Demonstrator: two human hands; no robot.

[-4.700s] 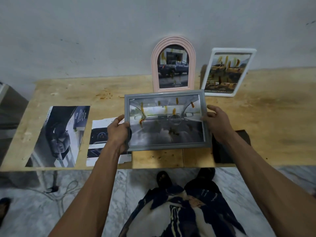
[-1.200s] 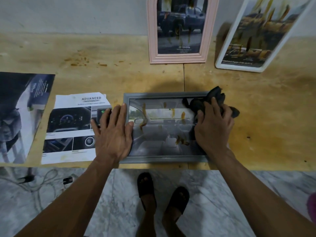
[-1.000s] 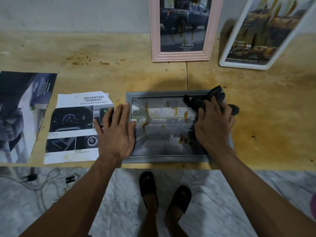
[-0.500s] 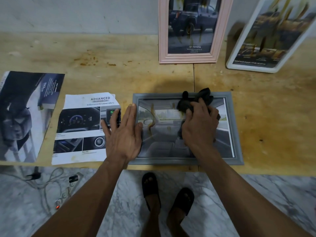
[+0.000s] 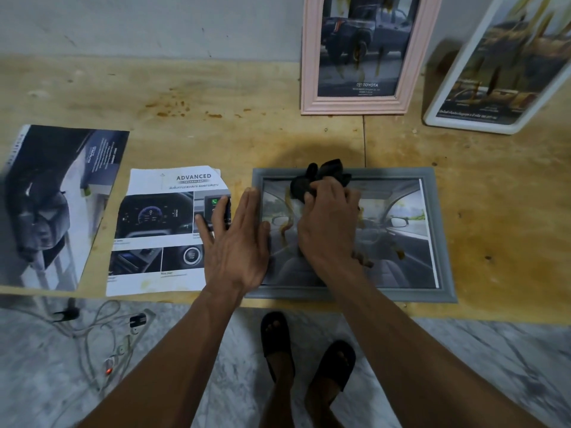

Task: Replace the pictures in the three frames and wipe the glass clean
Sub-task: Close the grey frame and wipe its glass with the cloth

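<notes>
- Three frames in view: grey frame [image 5: 352, 234] lying flat at the near edge of the tabletop [image 5: 216, 88]; pink frame [image 5: 367, 54] and white frame [image 5: 500, 66] propped upright against the wall at the far side.
- Pink frame's top is cut off by the upper picture edge; white frame is cut off at top and right, leaning to the right.
- Two loose printed sheets lie left of the grey frame: a white sheet [image 5: 163, 233] headed "ADVANCED", just beside it, and a dark sheet [image 5: 58, 205] farther left, its left edge out of view.
- One black cloth [image 5: 321, 177], bunched, shows at the far edge of the grey frame's glass; most of it is hidden under the right hand [image 5: 330, 223].
- Right hand's fingers are curled around the cloth, pressing it on the glass, left of centre.
- Left hand [image 5: 238, 242] lies flat, fingers straight, across the grey frame's left border and onto the white sheet.
- Grey frame glass: car-interior picture beneath, yellow-brown streaks and drips near the left and lower right; part of the glass is hidden by both hands.
- Pink and white frames' glass also carries brown drip marks; small print illegible except "TOYOTA".
</notes>
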